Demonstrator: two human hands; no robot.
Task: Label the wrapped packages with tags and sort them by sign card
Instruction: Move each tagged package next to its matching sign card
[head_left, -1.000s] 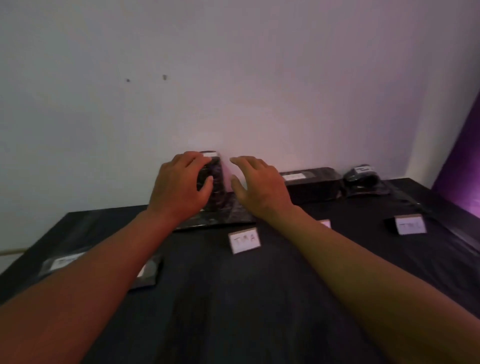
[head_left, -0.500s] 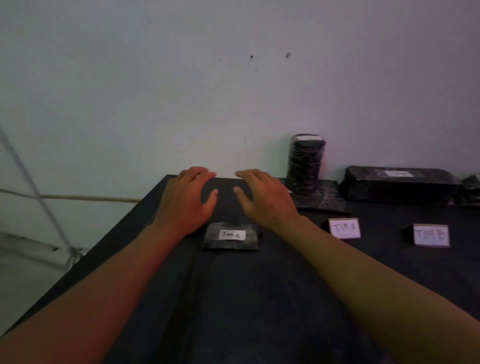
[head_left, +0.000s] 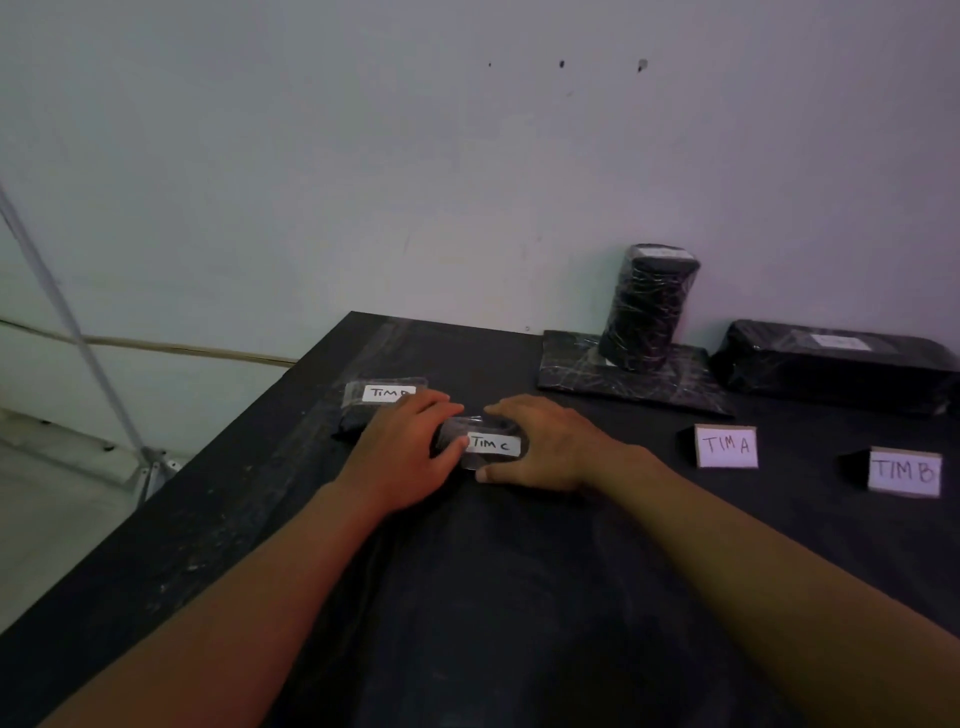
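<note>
Head view: both hands, left (head_left: 402, 452) & right (head_left: 540, 447), clasp small pkg (head_left: 480, 441) tagged TIM C between them. Looks light, film-slick; grip by short ends, not tag.

sign card a (head_left: 725, 446) left of sign card b (head_left: 904, 472).

Tag (head_left: 493, 445) on small wrapped pkg (head_left: 480, 429): "TIM C". Tag (head_left: 389, 393) on pkg behind: "TIM", rest hidden. Sign cards: "TIM A" (head_left: 725, 446), "TIM B" (head_left: 904, 472). Other tags not readable.
</note>
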